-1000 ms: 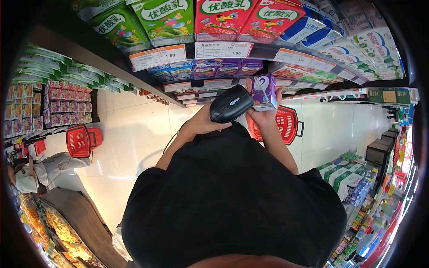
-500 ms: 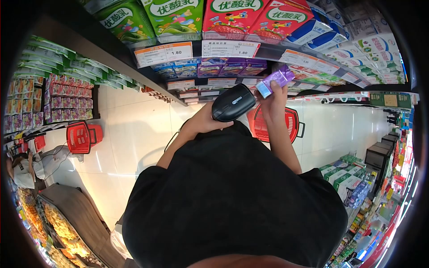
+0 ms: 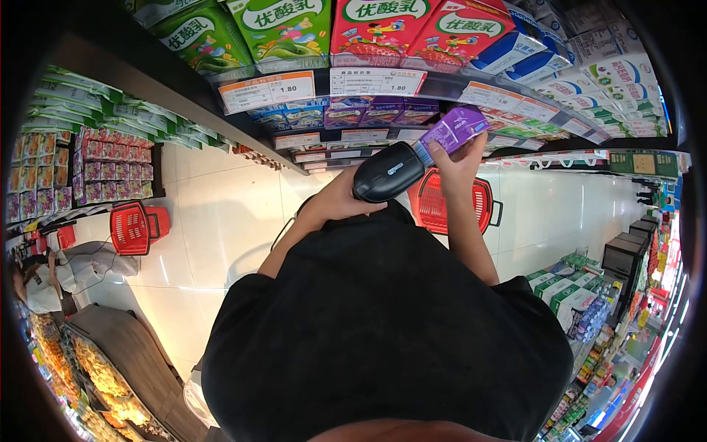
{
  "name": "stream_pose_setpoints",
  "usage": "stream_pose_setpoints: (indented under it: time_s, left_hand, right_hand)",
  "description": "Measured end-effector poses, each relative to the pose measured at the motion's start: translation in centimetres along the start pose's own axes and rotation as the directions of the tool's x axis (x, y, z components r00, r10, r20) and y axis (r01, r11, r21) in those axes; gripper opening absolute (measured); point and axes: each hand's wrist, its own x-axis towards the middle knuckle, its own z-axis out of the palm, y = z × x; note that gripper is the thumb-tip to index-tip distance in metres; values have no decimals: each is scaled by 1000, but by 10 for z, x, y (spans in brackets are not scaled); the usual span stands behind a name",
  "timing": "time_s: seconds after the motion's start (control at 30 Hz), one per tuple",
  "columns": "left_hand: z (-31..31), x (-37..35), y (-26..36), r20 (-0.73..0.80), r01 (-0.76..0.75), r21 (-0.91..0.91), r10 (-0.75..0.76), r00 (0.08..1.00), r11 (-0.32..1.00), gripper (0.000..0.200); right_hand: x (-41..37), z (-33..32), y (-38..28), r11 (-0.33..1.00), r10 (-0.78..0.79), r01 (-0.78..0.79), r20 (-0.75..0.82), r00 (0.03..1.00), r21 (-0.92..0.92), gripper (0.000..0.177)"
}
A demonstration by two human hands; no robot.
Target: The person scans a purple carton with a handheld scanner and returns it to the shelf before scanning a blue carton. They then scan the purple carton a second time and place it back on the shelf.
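Note:
My left hand [image 3: 340, 197] is wrapped round a black handheld barcode scanner [image 3: 389, 172] in front of my chest. Between the fingers of my right hand [image 3: 459, 163] is a small purple drink carton [image 3: 456, 127], tilted, with its lower left end right at the front of the scanner. Just beyond it, similar purple cartons [image 3: 383, 113] stand in a row on a lower shelf. Printed price labels [image 3: 377, 82] run along the shelf edge above both hands.
Large green boxes [image 3: 283, 29] and red boxes [image 3: 375, 29] fill the upper shelf. A red basket [image 3: 482, 202] stands on the floor below my right hand. Another red basket [image 3: 131, 228] is at the left, near a seated person [image 3: 46, 283].
The carton in my right hand has turned, showing a broader purple side, and now meets the scanner's front end. The scanner has tilted slightly. The person at the left has shifted.

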Motion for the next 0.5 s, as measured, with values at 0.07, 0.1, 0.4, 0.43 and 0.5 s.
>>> stream_pose_setpoints:
  time_s: [0.07, 0.1, 0.4, 0.43, 0.5]
  left_hand:
    - [1, -1, 2, -3, -1, 7, 1, 1000, 1000, 67]
    - [1, -2, 3, -6, -3, 15, 3, 1000, 1000, 67]
    - [1, -2, 5, 10, -7, 26, 7, 1000, 1000, 62]
    - [1, -2, 6, 10, -7, 27, 7, 1000, 1000, 62]
    - [2, -2, 8, 13, -11, 43, 11, 1000, 999, 61]
  right_hand:
    - [0, 2, -1, 1000, 7, -7, 10, 1000, 19, 66]
    - [0, 2, -1, 999, 7, -8, 10, 1000, 31, 67]
    - [-1, 0, 2, 992, 17, -25, 63, 998, 124, 69]
    - [-1, -1, 3, 990, 15, -25, 69, 997, 138, 69]
    - [0, -1, 3, 990, 15, -25, 75, 997, 139, 69]
